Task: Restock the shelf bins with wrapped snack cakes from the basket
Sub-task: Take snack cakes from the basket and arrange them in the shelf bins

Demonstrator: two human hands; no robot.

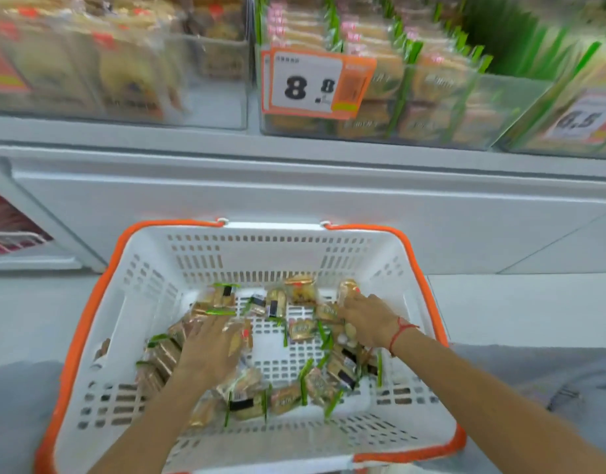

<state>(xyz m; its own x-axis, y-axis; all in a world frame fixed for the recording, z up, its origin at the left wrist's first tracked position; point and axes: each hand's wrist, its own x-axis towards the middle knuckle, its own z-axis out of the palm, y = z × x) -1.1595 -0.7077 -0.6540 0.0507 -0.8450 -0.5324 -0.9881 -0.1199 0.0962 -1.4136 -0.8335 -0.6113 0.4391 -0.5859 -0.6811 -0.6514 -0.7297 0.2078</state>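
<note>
Basket [428, 278]: we find loose snack cakes [300, 331] on its floor, directly under both hands.
Left hand [205, 350]: palm down on the left-side cakes, fingers spread and nearly straight; grip not confirmed.
Right hand [366, 319]: fingers curl round cakes at right.
Shelf bins [431, 107]: above and beyond the basket.

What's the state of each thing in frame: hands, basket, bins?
left hand: in basket, on wrapped cakes; grip unclear
right hand: in basket, grips wrapped cakes
basket: partly filled, loose snack cakes scattered
middle bin: stocked, 8.8 price tag on front
left bin: stocked
</note>
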